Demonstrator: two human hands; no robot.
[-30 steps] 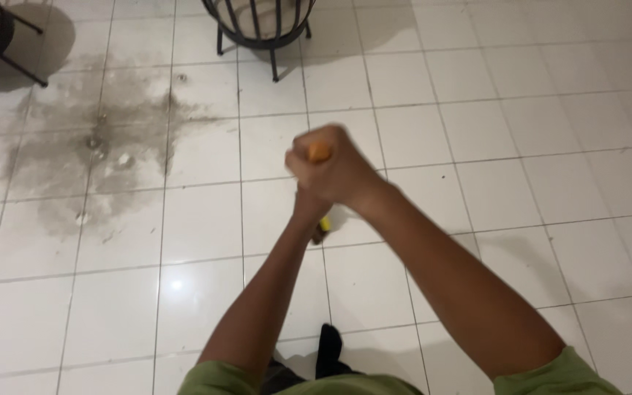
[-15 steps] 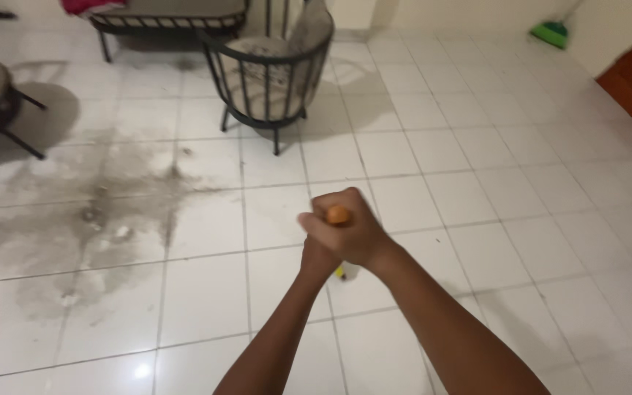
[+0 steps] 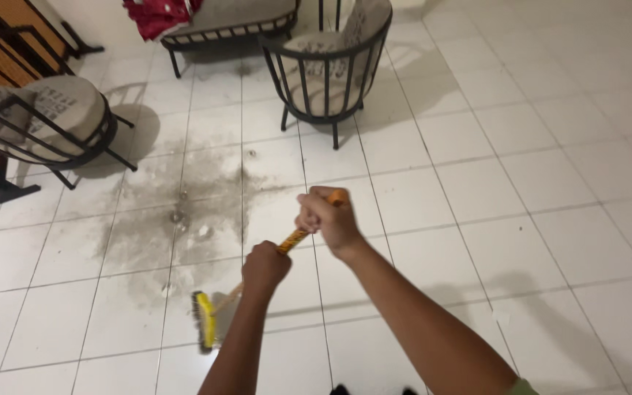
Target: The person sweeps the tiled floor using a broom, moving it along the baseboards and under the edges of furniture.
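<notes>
— Broom (image 3: 257,281) first: where does it sit against the hands?

— Its yellow head (image 3: 203,320) rests on the white tiled floor (image 3: 550,219), down and to the left of both hands. The long axis slants from that head up and to the right, through to the orange handle tip at the top.

— Which hand is nearer the head?

— The left hand (image 3: 265,265), fist wrapped tight around the striped shaft low down. The right hand (image 3: 328,216) is clenched around the top end, higher and further out. The two fists are apart, with a stretch of shaft showing between them.

— And what lies around the head?

— It stands at the near edge of a grey dirty patch (image 3: 177,212) spreading away across several tiles. To the right the tiles run on bare.

— Further out?

— A round black-framed chair (image 3: 327,62) stands beyond the patch, another cushioned chair (image 3: 60,121) to the far left, and a bench (image 3: 221,22) with a red cloth (image 3: 156,14) at the back.
</notes>
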